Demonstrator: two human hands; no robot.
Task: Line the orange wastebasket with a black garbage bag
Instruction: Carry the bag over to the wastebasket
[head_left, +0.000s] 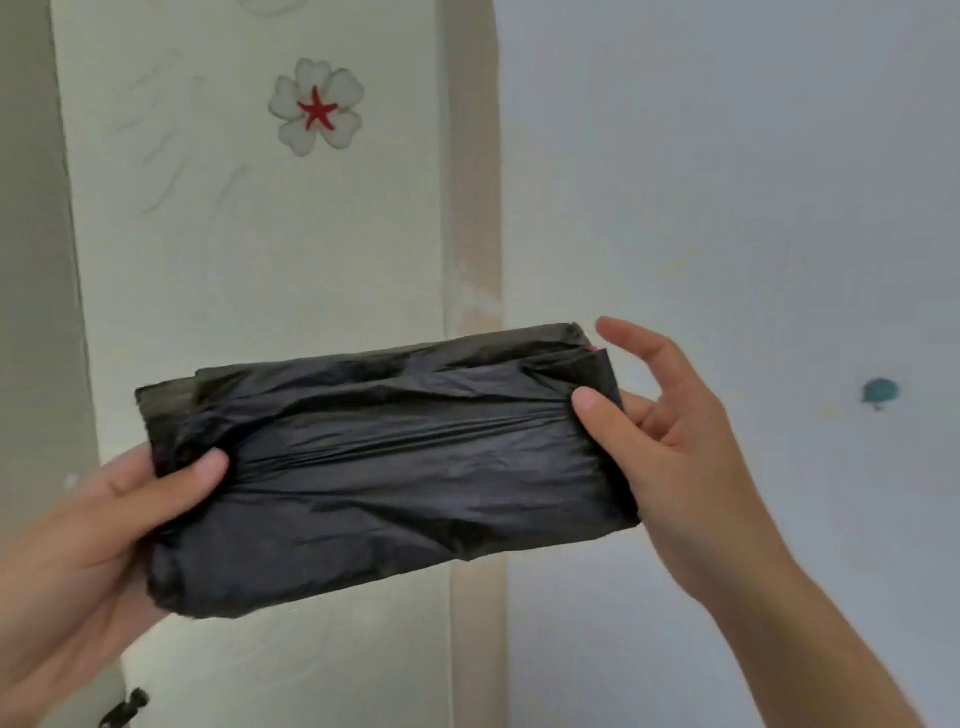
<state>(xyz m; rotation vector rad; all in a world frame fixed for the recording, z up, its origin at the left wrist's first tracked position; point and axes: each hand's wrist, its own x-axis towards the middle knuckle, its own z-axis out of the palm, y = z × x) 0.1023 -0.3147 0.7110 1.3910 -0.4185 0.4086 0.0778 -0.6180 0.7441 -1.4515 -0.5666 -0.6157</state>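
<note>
A folded black garbage bag (384, 467) is held up flat in front of me, its long side tilted up toward the right. My left hand (88, 545) grips its lower left end, thumb on the front. My right hand (670, 441) pinches the right end with the thumb on the front while the other fingers spread loosely behind. A sliver of pink shows at the bag's upper right corner. The orange wastebasket is not in view.
Behind the bag stands a cream panel (234, 260) with embossed patterns and a white flower with a red star centre (316, 107). A pale wall (727, 208) fills the right side, with a small teal mark (879, 391). A small black object (127, 706) sits at the lower left.
</note>
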